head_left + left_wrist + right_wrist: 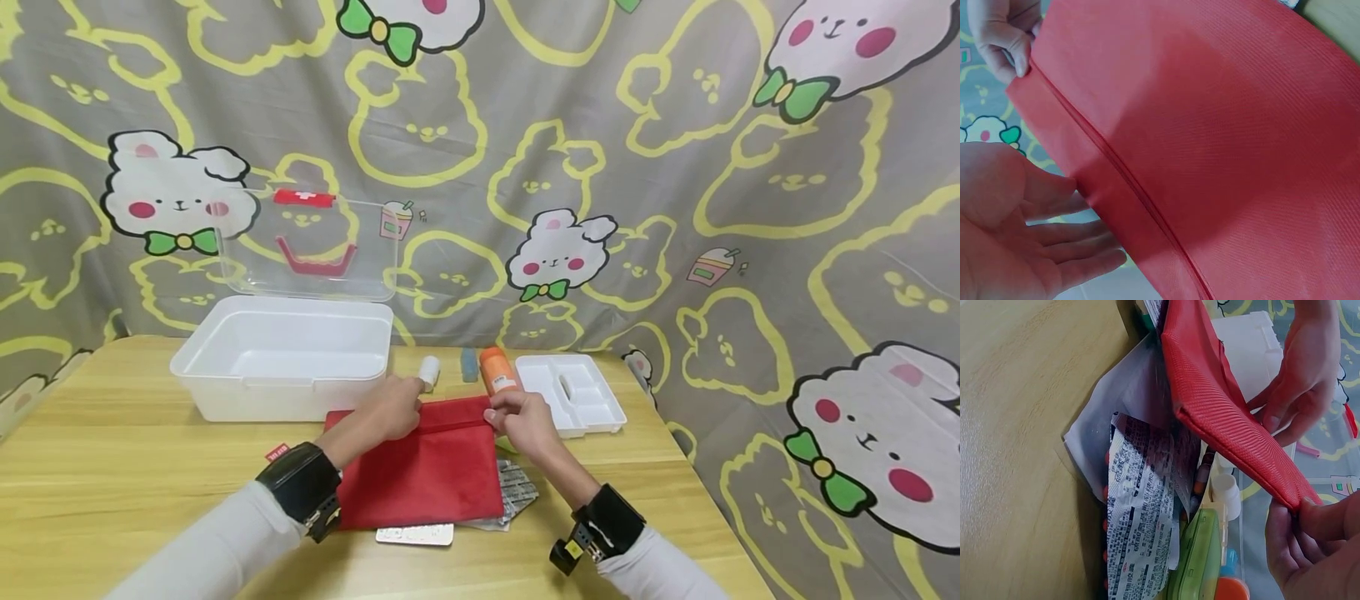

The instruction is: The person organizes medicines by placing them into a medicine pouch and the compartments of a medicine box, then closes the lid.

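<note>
The box [281, 404] stands open at left. The left hand [393, 410], fingers straight, touches the upper edge of the red pouch [427, 479], which is above pill packs [519, 492] on the table [112, 475]. The right hand [528, 423] pinches the pouch's corner, near the orange bottle [496, 367]; the tray [592, 398] lies farthest right.

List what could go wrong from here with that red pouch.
1. The left hand holds the red pouch only by its zippered edge, so that side might slip loose.
2. A foil pack shows partly beneath the pouch in the head view; lowering or dragging the pouch could shift or bend it.
3. The right hand is close to the orange bottle, so a careless swing might knock it.
</note>
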A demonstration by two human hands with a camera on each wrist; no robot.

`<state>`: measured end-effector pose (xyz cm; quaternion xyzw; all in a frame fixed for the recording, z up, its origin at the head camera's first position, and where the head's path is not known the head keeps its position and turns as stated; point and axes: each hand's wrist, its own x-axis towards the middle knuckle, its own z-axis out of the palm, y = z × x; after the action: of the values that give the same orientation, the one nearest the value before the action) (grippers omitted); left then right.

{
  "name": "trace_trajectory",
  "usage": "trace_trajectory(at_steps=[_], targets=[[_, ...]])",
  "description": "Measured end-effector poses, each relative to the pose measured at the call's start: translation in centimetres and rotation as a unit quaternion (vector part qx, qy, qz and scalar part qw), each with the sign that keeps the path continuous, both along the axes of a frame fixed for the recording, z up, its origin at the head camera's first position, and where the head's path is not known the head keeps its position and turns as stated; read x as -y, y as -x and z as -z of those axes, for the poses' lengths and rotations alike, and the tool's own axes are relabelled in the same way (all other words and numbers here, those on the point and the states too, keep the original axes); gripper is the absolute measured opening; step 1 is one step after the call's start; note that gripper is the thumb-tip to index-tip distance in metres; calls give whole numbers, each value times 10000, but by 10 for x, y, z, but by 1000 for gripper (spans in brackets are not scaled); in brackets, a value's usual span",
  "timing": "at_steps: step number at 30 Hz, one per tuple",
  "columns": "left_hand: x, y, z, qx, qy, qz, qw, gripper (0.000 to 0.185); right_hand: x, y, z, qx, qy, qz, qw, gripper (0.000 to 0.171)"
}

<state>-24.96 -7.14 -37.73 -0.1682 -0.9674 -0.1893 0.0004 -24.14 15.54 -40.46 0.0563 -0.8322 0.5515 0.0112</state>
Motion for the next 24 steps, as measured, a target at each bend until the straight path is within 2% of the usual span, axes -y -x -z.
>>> trace_trajectory(at_steps=[5, 11, 19, 24], targets=[[3, 1, 4, -99, 111, 183, 9997, 5, -2, -1, 1, -21, -167, 45, 9998, 4], [6, 1, 5, -330, 131, 375, 9987, 11, -3, -2, 2, 73, -197, 88, 9997, 6], [11, 1, -5, -746, 60, 668, 9950, 31, -5, 0, 1, 226, 65, 67, 9997, 10], [16, -1, -16, -1057, 29, 1068, 9886, 30, -6, 2, 0, 356, 259, -4, 9990, 14]])
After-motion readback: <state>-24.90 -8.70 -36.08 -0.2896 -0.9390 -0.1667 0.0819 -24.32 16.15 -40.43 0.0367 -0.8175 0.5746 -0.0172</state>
